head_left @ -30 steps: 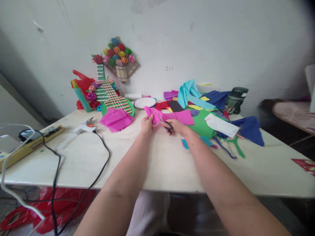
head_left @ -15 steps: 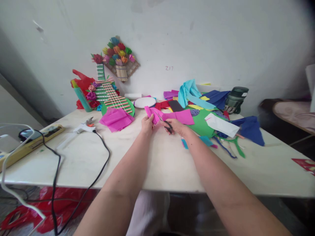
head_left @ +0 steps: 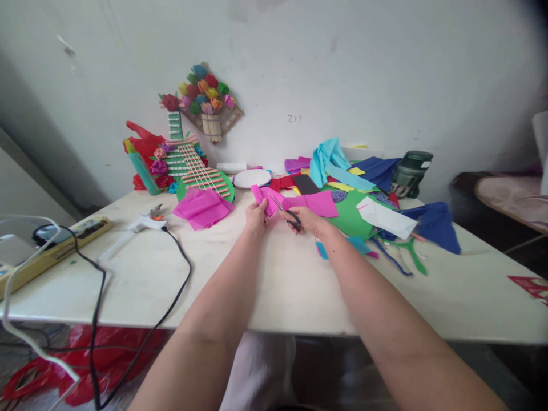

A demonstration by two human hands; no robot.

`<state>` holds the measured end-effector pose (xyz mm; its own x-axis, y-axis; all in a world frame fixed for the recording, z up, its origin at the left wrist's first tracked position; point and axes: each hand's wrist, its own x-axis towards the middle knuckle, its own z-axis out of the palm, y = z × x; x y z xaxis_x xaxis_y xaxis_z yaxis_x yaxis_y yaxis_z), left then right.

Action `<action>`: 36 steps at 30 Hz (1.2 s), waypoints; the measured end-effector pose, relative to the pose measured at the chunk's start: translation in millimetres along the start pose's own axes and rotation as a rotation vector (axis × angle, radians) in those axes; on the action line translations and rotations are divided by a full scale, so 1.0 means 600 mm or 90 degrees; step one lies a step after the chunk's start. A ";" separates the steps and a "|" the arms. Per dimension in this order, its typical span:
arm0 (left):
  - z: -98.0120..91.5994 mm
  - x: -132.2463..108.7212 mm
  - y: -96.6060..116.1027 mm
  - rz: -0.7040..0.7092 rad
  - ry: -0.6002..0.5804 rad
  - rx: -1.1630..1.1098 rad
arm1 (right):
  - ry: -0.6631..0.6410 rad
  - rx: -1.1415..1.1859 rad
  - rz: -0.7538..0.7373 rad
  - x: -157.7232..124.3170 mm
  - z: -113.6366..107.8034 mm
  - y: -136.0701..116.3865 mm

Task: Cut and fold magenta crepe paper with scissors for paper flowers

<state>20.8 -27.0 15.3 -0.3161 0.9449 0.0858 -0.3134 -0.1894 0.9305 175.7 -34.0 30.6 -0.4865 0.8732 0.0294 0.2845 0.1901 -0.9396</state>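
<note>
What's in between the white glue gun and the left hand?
In the head view, a loose magenta sheet lies between the glue gun and the left hand, with some white tabletop showing beside the hand.

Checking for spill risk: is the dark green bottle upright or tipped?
Upright: the bottle stands on the table, its lid uppermost.

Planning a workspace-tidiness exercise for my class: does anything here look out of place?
Yes: the black cord of the white glue gun dangles past the front of the table, looking untidy, perhaps liable to snag.
</note>
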 end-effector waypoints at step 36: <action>-0.001 0.003 0.000 -0.010 0.001 0.000 | 0.015 -0.050 0.035 0.002 0.003 -0.004</action>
<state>19.7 -25.7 15.2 -0.3132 0.9471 0.0704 -0.3186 -0.1747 0.9317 172.9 -34.5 31.9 -0.4493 0.8933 -0.0125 0.3744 0.1756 -0.9105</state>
